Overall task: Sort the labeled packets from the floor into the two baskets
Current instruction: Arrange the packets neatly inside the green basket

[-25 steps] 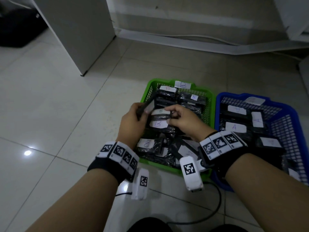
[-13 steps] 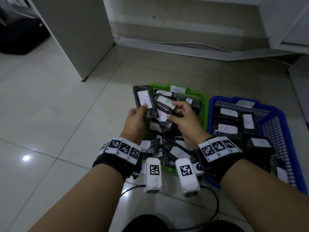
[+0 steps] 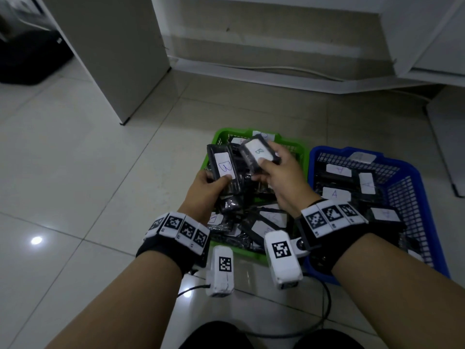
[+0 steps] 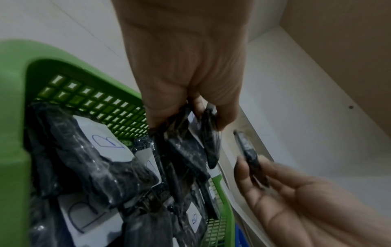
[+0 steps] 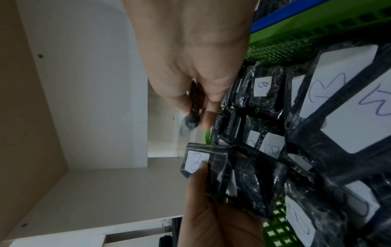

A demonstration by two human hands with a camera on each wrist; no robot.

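Observation:
My left hand [image 3: 221, 182] grips a small stack of black packets [image 3: 224, 170] above the green basket [image 3: 218, 138], thumb on the top white label marked B. My right hand [image 3: 271, 157] pinches another black packet marked B [image 3: 259, 152] just right of it, tilted, over the basket's far end. In the left wrist view the left-hand packets [image 4: 190, 143] hang from curled fingers, and the right hand's packet [image 4: 247, 150] is edge-on. The right wrist view shows the pinched packet [image 5: 192, 107] and the left hand's stack [image 5: 234, 175]. The green basket holds several B packets; the blue basket [image 3: 415, 170] holds A packets.
The two baskets stand side by side on the pale tiled floor [image 3: 75, 172]. A white cabinet panel [image 3: 113, 59] rises at the back left and a white shelf unit [image 3: 289, 34] behind the baskets. A black cable [image 3: 324, 306] loops on the floor near my knees.
Both hands have risen out of the green basket, each lifting B packets. The right hand's packet has turned so its label faces up.

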